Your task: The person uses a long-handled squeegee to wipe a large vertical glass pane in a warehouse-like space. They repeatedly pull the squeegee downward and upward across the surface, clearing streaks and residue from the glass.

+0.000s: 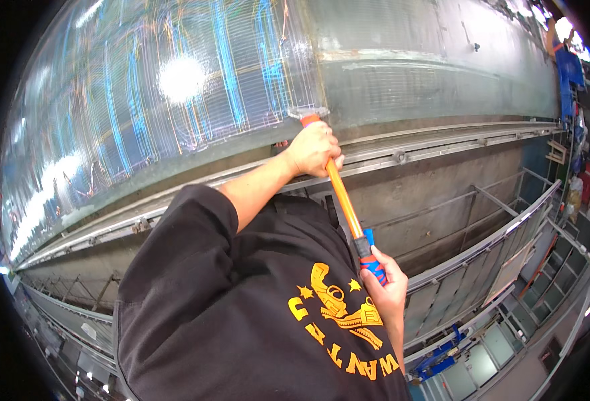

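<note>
A long-handled scraper-like tool (pixel 345 200) has an orange shaft, a blue-and-red grip and a wide, flat, greyish head (pixel 308 112). My left hand (pixel 314 148) is closed round the shaft just below that head. Lower down, my right hand (pixel 386 274) grips the blue-and-red end, close to my black sweatshirt (pixel 241 307). The tool's head is at a large, shiny, see-through sheet (pixel 175 127) with fine lines and blue streaks, near its edge. From this view I cannot tell whether the head touches the sheet.
A paler greyish panel (pixel 435 87) adjoins the streaked sheet on the right. A long metal rail (pixel 442 142) runs along the near side. Behind me on the right stand metal frames (pixel 489 244) and racks with blue parts (pixel 442 351). Tools and bags crowd the far right.
</note>
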`<state>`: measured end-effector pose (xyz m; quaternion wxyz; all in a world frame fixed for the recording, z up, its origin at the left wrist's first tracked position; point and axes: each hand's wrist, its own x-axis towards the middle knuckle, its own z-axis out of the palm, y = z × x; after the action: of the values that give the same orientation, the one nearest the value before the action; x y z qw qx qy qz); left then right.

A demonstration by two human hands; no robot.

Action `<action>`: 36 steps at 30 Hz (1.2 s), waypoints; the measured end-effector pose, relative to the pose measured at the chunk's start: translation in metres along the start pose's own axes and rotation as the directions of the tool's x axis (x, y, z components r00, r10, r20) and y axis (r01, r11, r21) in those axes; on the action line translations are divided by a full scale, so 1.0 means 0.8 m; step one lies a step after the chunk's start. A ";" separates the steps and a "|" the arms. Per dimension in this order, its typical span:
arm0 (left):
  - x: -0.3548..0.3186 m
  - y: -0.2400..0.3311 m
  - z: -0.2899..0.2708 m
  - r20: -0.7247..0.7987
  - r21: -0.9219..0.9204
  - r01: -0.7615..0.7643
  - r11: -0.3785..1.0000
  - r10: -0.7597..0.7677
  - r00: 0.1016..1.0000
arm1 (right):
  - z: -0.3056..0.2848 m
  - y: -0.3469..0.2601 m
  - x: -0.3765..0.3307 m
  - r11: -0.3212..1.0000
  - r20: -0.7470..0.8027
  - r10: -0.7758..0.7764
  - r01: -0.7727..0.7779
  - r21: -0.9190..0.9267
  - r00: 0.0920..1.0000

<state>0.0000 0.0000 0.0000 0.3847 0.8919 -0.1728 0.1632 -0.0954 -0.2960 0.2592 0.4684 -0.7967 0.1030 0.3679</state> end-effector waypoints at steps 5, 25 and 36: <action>0.001 0.032 0.017 -0.036 -0.167 -0.045 0.985 0.039 0.999 | -0.009 -0.014 -0.028 0.986 -0.004 -0.069 0.068 -0.152 0.998; 0.015 -0.019 -0.027 0.204 -0.083 0.086 0.993 -0.068 0.977 | -0.010 -0.068 0.023 0.998 0.075 -0.010 0.015 -0.056 0.997; 0.079 -0.139 -0.075 -0.041 -0.021 0.023 1.000 -0.024 0.999 | 0.041 -0.211 0.133 1.000 0.105 0.010 -0.013 0.023 0.994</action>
<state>0.0950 0.1044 -0.0041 0.3993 0.8863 -0.1558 0.1754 0.0497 -0.1584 0.2904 0.4805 -0.7700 0.0870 0.4107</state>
